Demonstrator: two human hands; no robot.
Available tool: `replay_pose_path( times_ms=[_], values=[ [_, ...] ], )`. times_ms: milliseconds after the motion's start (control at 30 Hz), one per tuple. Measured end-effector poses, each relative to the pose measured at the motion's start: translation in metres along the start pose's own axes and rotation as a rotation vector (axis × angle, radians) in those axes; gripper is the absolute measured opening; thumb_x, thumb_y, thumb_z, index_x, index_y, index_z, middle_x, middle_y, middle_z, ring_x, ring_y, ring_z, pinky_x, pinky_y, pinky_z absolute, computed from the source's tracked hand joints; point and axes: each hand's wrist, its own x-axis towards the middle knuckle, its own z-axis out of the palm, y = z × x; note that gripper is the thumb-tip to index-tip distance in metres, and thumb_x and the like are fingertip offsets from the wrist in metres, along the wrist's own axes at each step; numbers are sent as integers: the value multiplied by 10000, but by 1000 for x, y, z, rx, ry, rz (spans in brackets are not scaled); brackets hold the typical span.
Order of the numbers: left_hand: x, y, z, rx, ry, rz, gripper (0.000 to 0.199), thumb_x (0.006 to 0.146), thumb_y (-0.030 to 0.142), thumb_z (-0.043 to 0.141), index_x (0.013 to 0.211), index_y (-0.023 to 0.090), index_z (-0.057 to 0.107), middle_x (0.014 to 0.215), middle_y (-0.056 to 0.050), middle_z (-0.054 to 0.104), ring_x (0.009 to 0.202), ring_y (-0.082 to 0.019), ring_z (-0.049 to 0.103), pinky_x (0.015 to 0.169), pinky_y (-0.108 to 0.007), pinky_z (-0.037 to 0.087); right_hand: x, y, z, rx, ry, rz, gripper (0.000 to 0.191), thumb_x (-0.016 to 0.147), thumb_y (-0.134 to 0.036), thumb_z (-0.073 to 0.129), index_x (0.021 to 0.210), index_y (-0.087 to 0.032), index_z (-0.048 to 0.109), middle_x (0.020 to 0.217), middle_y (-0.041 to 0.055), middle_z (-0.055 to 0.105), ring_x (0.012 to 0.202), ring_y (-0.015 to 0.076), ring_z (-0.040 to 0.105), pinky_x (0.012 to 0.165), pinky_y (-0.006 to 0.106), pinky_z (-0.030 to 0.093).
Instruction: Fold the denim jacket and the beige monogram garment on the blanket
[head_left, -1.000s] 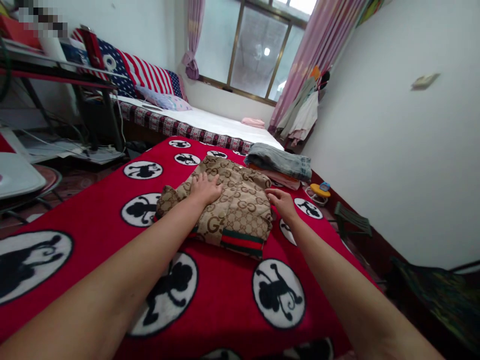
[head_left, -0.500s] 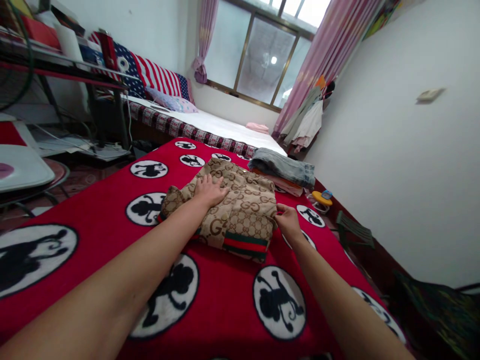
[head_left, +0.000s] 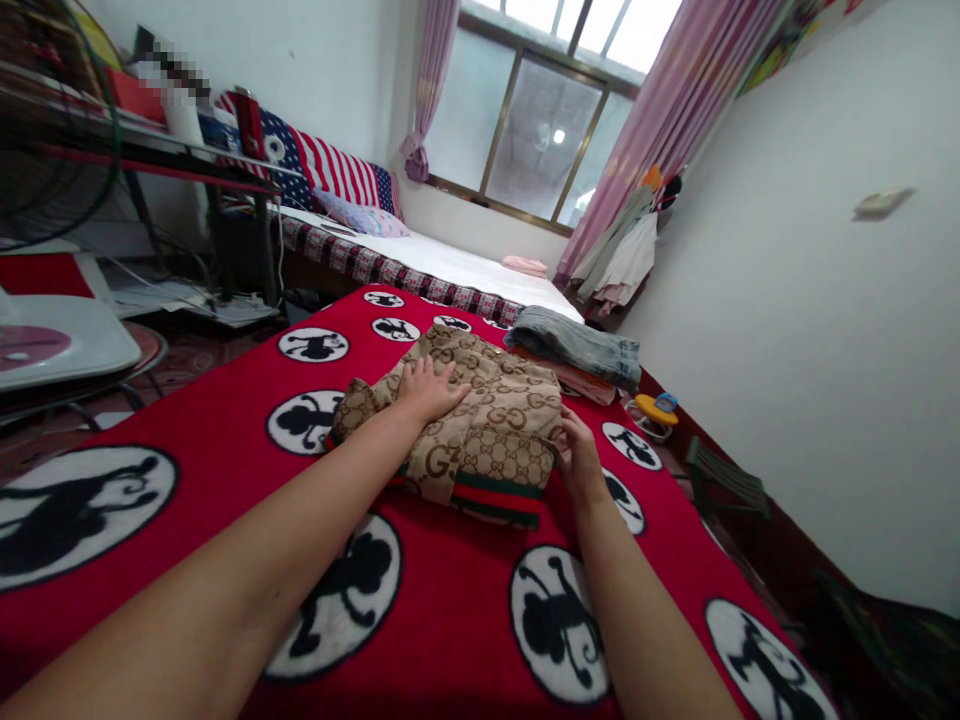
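Observation:
A folded tan jacket (head_left: 499, 420) with a brown letter pattern and a green-and-red striped band lies on the red blanket (head_left: 465, 610). My left hand (head_left: 431, 390) rests flat on its upper left part, fingers spread. At the jacket's right edge, my right hand (head_left: 579, 455) has its fingers curled against the fabric, with the thumb on the near side. Part of the fingertips is hidden by the cloth. Just behind the jacket sits a stack of folded clothes with grey-blue jeans (head_left: 574, 342) on top.
Beyond the red bed stands another bed with a white sheet (head_left: 465, 258) and pillows. A cluttered desk (head_left: 172, 165) and a white-topped chair (head_left: 67, 340) are on the left. To the right are a yellow stool (head_left: 656, 408), a dark green folding stool (head_left: 727, 475) and the wall.
My right hand has turned more upright and its fingers have shifted up along the jacket's right edge. My left hand stays flat on the jacket. The view has tilted slightly.

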Motion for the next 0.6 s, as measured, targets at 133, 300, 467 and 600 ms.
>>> replay_pose_path(
  times_ms=[133,300,467,600],
  values=[
    [-1,0,0,8,-1,-7,744,899,671,256,1504,241,307,1557,-156,290,1438,-327,249,1150,-496,167,-4,-17,-6,17,303,-14,565,878,-478,319,1318,-148,448,1273,160,579,1135,240,593,848,369,523],
    [1,0,1,20,3,-4,742,900,669,249,1504,241,308,1554,-148,300,1436,-321,255,1148,-491,179,-6,-15,3,-411,13,-324,542,917,-446,342,1393,-211,450,1481,85,423,1408,217,312,1139,428,275],
    [2,-1,2,25,-10,-24,709,916,638,249,1505,249,303,1556,-134,302,1440,-307,249,1148,-480,180,2,18,18,-470,-353,-283,517,920,-401,335,1325,-173,562,1488,101,424,1438,247,258,1173,466,209],
    [4,-2,4,14,-3,-21,693,922,623,264,1502,247,313,1553,-140,306,1439,-304,254,1150,-469,180,3,31,20,-369,-261,-336,493,928,-441,353,1289,-209,596,1458,88,464,1418,257,303,1169,485,223]
  ],
)
